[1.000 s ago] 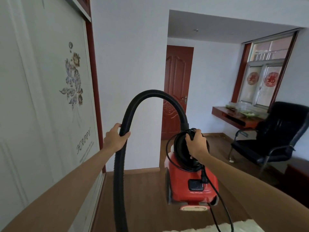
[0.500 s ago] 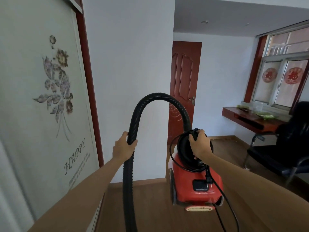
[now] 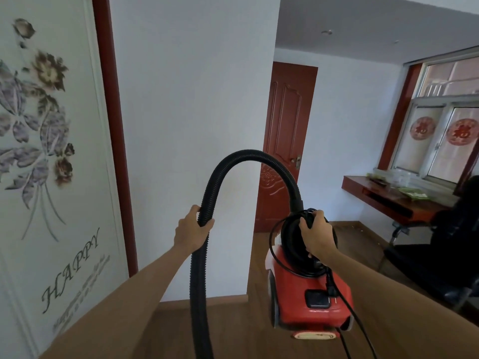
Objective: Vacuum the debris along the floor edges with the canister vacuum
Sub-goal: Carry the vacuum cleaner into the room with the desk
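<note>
The left hand (image 3: 193, 230) is gripping the hose (image 3: 198, 281) partway up its rise, fingers curling round the ribbed tube. The right hand (image 3: 315, 235) is clasping the top of the vacuum (image 3: 311, 301), with loops of cord (image 3: 331, 287) caught under the same fingers. The hose is arching over from the vacuum's top, passing through the left hand and dropping out of the bottom of the view, so its nozzle is not showing. The red vacuum is hanging in front of the person, right of the hose. It seems to be riding clear of the floor (image 3: 241, 338), though its underside is partly hidden. Ahead, the skirting (image 3: 228, 299) is running along the foot of the wall (image 3: 191, 125), and no debris is showing there from this angle.

By my reading, the person is carrying the machine into place and suction is not yet happening. The loose cord is trailing down past the vacuum's rear toward the feet, so it is inviting a snag or a trip while walking. The loops under the right fingers are making that hold less sure, and a slip would be dropping the vacuum onto the wood. The hanging body could be swinging into the wall corner, and the hidden hose end could be dragging or catching below the view
</note>
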